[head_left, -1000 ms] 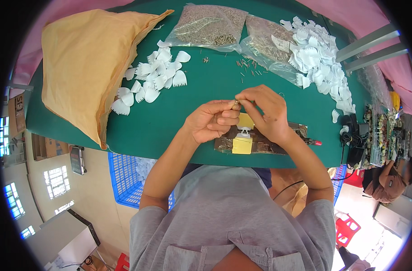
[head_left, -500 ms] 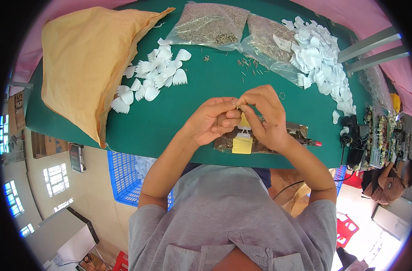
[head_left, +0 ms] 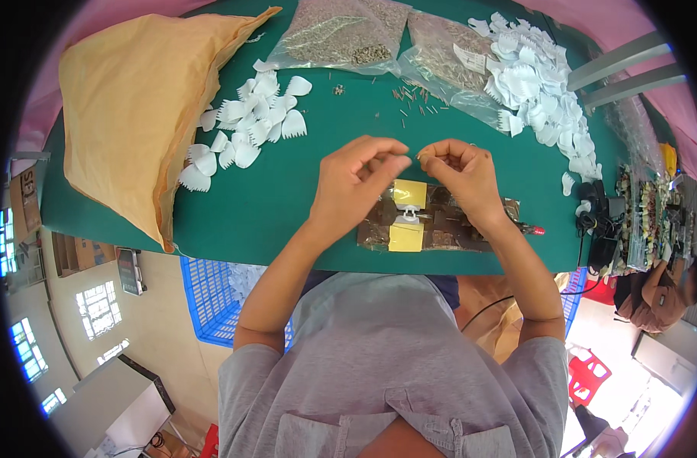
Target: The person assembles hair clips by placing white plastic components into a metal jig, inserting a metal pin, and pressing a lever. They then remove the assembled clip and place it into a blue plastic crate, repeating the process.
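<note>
My left hand (head_left: 354,179) is raised over the table with its fingers curled in and thumb and index tips close together; anything between them is too small to make out. Facing it across a narrow gap, my right hand (head_left: 464,174) pinches something tiny at its thumb and index tips. Below and between both hands lies a brown, tape-wrapped strip (head_left: 447,238) with two yellow pads (head_left: 406,237). A small white plastic piece (head_left: 410,212) sits between the pads. My right hand hides part of the strip, and a red-tipped tool (head_left: 533,230) pokes out at its right end.
White toothed plastic pieces (head_left: 245,122) are scattered left, with a bigger heap (head_left: 528,84) at the far right. Clear bags of small metal parts (head_left: 333,34) lie at the back, near loose pins (head_left: 417,95). A large tan sack (head_left: 127,114) stands left; a blue crate (head_left: 207,305) is below the edge.
My hands, whose fingertips met before, have drawn apart, the left one leftward and the right one slightly right. More of the strip and its white piece shows between them.
</note>
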A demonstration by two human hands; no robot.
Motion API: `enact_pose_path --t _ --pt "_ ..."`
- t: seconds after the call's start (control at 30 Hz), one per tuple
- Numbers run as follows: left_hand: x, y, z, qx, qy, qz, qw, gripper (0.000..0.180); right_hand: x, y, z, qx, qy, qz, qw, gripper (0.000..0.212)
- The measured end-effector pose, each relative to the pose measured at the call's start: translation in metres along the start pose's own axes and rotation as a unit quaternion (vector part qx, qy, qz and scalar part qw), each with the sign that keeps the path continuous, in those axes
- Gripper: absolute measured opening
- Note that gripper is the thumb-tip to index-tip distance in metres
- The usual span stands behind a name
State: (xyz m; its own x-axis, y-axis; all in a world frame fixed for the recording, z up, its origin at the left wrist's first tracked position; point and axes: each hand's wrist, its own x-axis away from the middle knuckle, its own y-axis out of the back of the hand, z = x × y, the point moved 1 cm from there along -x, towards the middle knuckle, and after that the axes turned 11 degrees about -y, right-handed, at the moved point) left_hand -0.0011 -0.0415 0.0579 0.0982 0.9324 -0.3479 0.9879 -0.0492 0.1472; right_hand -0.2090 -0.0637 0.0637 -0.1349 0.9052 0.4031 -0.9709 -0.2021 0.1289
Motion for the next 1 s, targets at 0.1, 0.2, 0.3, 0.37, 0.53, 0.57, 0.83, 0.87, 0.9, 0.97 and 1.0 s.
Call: enact_pose_path --t 0.1,0.2,0.3,0.37,0.53,0.57,0.83,0.87,0.9,0.97,1.0 --pt "0.001 -0.011 -0.013 -0.020 -0.032 0.019 0.999 0.014 0.004 0.000 0.002 0.081 0.059 -0.005 0.995 0.012" --pt "0.006 -0.015 -0.007 0.070 0.055 0.030 0.996 0.012 0.010 -0.004 0.010 0.122 0.145 -0.025 0.982 0.011" --pt "0.012 -0.012 -0.010 0.018 -0.004 0.026 0.999 0.014 0.009 -0.001 0.010 -0.031 0.085 0.021 0.996 0.012" --pt "0.018 -0.005 -0.013 0.032 0.001 0.057 0.998 0.029 0.014 0.003 0.005 0.012 0.104 0.018 0.994 0.011" --pt "0.042 -0.003 0.000 -0.103 -0.064 0.180 0.976 0.057 0.035 0.010 0.000 0.139 0.115 0.049 0.982 0.008" --pt "0.045 -0.005 0.003 -0.115 -0.074 0.177 0.975 0.055 0.038 0.013 0.004 0.183 0.118 0.054 0.975 0.007" --pt "0.050 -0.013 0.018 -0.123 -0.123 0.112 0.978 0.037 0.044 0.004 0.007 0.303 0.194 0.085 0.929 0.009" --pt "0.049 -0.014 0.017 -0.132 -0.130 0.114 0.976 0.036 0.043 0.004 0.007 0.320 0.200 0.082 0.922 0.009" --pt "0.050 -0.014 0.018 -0.132 -0.129 0.113 0.976 0.036 0.043 0.003 0.007 0.338 0.207 0.079 0.915 0.010" --pt "0.053 -0.015 0.022 -0.131 -0.119 0.109 0.978 0.036 0.043 0.003 0.009 0.346 0.202 0.080 0.913 0.010" --pt "0.053 -0.015 0.023 -0.130 -0.118 0.108 0.979 0.036 0.043 0.002 0.010 0.353 0.199 0.079 0.911 0.010"
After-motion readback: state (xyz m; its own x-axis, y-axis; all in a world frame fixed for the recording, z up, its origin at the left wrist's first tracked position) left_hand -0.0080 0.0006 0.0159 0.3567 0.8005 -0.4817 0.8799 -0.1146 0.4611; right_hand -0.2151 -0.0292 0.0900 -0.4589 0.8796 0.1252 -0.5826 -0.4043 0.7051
